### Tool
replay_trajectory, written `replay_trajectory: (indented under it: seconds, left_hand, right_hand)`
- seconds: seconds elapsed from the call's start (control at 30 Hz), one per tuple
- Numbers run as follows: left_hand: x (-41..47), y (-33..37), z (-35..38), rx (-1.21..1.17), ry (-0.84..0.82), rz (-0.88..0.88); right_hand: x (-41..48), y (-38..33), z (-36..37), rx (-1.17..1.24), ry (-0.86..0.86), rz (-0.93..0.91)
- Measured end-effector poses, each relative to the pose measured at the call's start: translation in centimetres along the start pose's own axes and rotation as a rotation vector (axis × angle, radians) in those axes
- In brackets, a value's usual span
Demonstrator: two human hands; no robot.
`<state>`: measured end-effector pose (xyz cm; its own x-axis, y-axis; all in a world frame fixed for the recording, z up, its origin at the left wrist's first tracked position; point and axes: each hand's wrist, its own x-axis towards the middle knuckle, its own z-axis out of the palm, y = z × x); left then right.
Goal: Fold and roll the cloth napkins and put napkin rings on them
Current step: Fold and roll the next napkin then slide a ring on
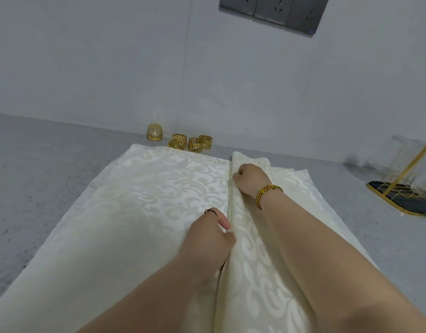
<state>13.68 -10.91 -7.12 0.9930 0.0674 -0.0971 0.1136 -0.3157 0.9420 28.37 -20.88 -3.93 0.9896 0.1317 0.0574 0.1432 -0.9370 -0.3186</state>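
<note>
A pale grey wall [111, 56] rises behind a grey speckled surface [39, 164]. A dark socket panel [274, 10] sits high on it. At right stands a gold-framed rack [404, 188] with glass.

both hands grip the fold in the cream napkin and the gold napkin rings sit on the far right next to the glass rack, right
Not quite. The head view shows the gold napkin rings by the wall beyond the napkin's far edge, left of centre, well apart from the glass rack. The rest holds: the left hand and the right hand both grip the fold in the cream napkin.
</note>
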Motion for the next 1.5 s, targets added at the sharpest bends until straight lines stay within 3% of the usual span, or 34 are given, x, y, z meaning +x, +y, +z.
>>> replay_trajectory:
  seconds: [0.13, 0.4, 0.67, 0.8, 0.97, 1.17, 1.23, 1.33, 1.5]
  left_hand:
    - [0.0, 0.1, -0.1, -0.043, -0.008, -0.005]
    - [-0.3, 0.2, -0.3, -0.028, 0.012, 0.039]
    - [-1.1, 0.8, -0.4, 0.056, -0.071, 0.040]
    - [-1.6, 1.1, -0.2, 0.206, -0.031, 0.099]
    - [-3.0, 2.0, -0.7, 0.000, 0.018, -0.019]
    - [-7.8, 2.4, -1.8, -0.099, -0.037, -0.092]
    - [-9.6, 1.9, -2.1, -0.050, -0.064, -0.062]
    - [-11.7, 1.1, -2.7, -0.036, -0.072, -0.034]
    - [-13.8, 0.2, -3.0, -0.022, -0.065, -0.025]
  right_hand:
    - [0.0, -0.3, 0.4, -0.077, -0.070, -0.058]
    - [-2.1, 0.4, 0.2, -0.041, 0.003, -0.224]
    - [-3.2, -0.1, -0.9, 0.034, -0.095, -0.144]
    - [-7.5, 1.0, -2.2, 0.132, -0.074, -0.170]
    - [-16.7, 3.1, -3.9, 0.185, -0.018, -0.261]
    - [-26.2, 5.3, -2.8, 0.271, -0.117, -0.419]
    - [-28.3, 5.5, -1.7, 0.232, -0.066, -0.537]
    - [-30.5, 5.2, 0.3, 0.084, 0.173, -0.754]
    - [-31.3, 4.3, 2.8, 0.044, 0.406, -0.802]
